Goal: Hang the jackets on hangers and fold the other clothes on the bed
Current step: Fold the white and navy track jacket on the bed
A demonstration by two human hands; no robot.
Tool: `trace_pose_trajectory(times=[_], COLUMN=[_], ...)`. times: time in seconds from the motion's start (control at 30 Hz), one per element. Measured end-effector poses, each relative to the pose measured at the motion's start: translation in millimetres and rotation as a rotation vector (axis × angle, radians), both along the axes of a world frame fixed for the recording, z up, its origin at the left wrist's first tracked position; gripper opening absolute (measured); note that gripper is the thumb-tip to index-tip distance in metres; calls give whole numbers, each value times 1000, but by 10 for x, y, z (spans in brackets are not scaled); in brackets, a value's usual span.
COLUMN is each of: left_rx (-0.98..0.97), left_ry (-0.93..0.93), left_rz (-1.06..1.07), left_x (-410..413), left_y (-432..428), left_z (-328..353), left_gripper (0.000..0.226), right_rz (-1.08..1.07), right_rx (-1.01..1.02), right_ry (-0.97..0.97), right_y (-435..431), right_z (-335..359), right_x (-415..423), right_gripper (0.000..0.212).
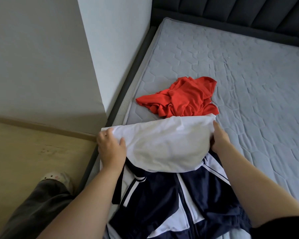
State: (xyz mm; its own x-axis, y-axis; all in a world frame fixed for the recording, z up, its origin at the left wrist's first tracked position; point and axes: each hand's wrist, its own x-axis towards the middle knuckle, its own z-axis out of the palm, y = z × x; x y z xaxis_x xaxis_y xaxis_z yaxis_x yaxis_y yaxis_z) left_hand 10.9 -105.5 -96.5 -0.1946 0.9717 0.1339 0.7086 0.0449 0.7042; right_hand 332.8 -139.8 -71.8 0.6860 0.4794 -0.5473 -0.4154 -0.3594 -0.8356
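Note:
A white garment (162,145) is stretched between my two hands above the near left part of the bed. My left hand (110,147) grips its left edge with the thumb on top and the fingers curled under the cloth. My right hand (220,138) holds its right edge, fingers tucked behind the fabric. Under the white garment lies a navy and white zip jacket (171,200), spread on the mattress toward me. A crumpled red garment (181,97) lies on the mattress just beyond the white one.
The grey quilted mattress (248,75) extends far and right, bounded by a dark padded headboard (240,12). A white wall corner (110,49) stands left of the bed. My leg and slipper (57,178) are on the wooden floor (24,152) at the left.

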Motion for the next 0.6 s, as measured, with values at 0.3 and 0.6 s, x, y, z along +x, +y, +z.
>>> trace_pose_trajectory(times=[0.3, 0.6], left_rx=[-550, -611], left_ry=[-779, -1078], left_rz=[321, 297], left_x=[-169, -219], left_y=[411, 287], left_z=[95, 83], left_gripper=[24, 16], right_rz=[142, 110], right_rx=[-15, -107], right_ry=[-4, -103], right_y=[45, -49], right_z=[176, 99], right_x=[19, -86], right_gripper=[53, 39])
